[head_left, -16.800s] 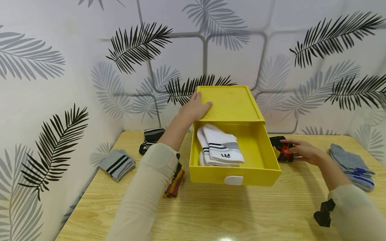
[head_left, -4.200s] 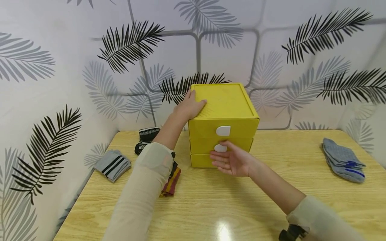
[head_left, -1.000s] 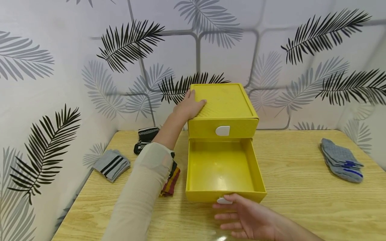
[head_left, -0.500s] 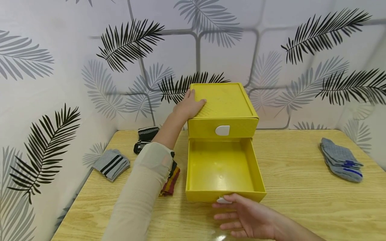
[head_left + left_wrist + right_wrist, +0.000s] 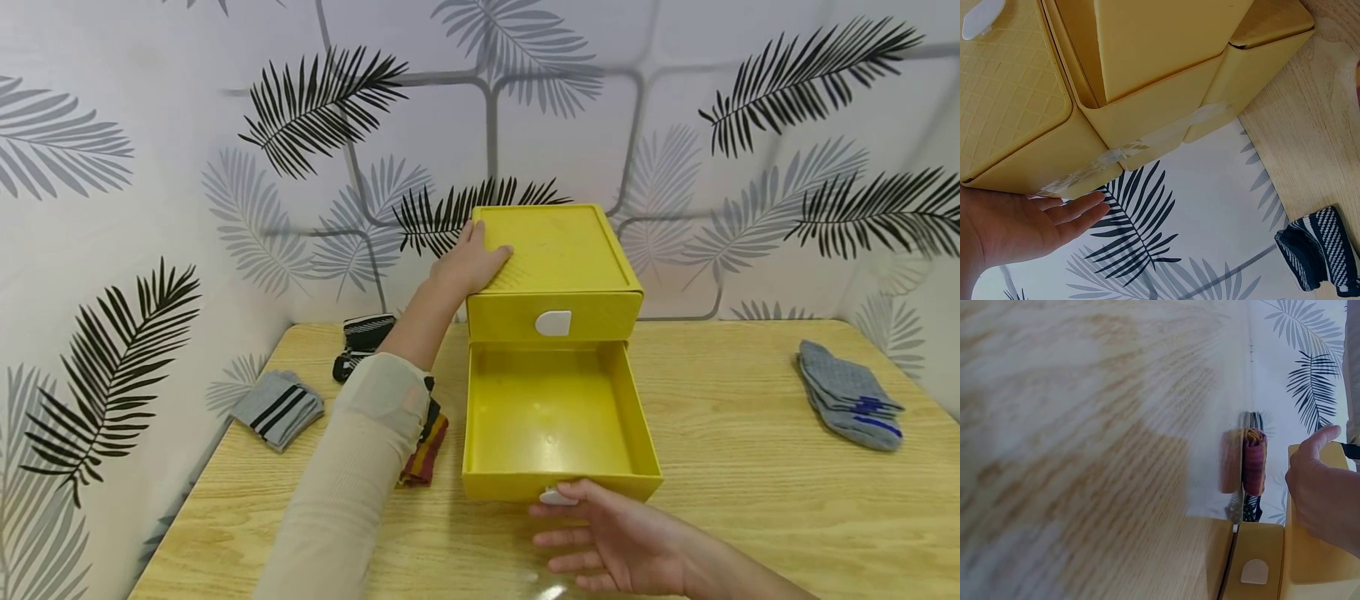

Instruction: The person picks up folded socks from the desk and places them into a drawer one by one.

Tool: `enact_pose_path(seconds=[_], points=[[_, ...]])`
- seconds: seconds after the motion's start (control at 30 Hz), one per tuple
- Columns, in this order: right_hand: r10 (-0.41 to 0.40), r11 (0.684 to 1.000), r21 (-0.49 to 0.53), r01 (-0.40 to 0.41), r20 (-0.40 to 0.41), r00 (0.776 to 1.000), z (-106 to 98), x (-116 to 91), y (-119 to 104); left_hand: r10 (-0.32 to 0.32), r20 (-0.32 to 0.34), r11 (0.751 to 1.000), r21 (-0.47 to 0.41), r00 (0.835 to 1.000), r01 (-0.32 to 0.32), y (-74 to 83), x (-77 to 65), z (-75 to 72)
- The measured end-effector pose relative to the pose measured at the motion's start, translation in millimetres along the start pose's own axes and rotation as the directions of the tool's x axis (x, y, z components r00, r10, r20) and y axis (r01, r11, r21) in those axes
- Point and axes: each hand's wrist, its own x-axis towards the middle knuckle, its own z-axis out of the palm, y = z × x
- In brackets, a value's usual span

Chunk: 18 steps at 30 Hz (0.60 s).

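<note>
A yellow drawer box stands at the back middle. Its top drawer is closed, and the middle drawer is pulled far out with a bare interior. My left hand rests on the box's upper left edge, thumb on top; the left wrist view shows its fingers straight along the side. At the pulled drawer's front, my right hand pinches the white handle between thumb and index finger, its other fingers spread below. The bottom drawer's white tab shows in the right wrist view.
Folded grey socks with black stripes lie at the left, black patterned socks behind them. Maroon and yellow socks are partly hidden by my left arm. Grey-blue socks lie far right. A patterned wall backs the wooden table.
Earlier the top drawer, holding white socks, stood open; it is closed now. The black-and-red socks have left the table's right side. My right hand has drawn out the middle drawer; then everything stays still.
</note>
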Motion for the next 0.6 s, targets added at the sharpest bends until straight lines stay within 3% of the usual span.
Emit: enact_pose_path(seconds=[0.27, 0.6], points=[[0.017, 1.000, 0.015, -0.017, 0.011, 1.000, 5, -6, -1, -0.002, -0.012, 1.000, 0.005, 1.000, 0.002, 0.8, -0.3, 0.1], [-0.050, 0.998, 0.057, 0.040, 0.187, 0.981, 7, -41, -33, 0.002, -0.012, 1.000, -0.015, 1.000, -0.002, 1.6, -3.1, -0.9]])
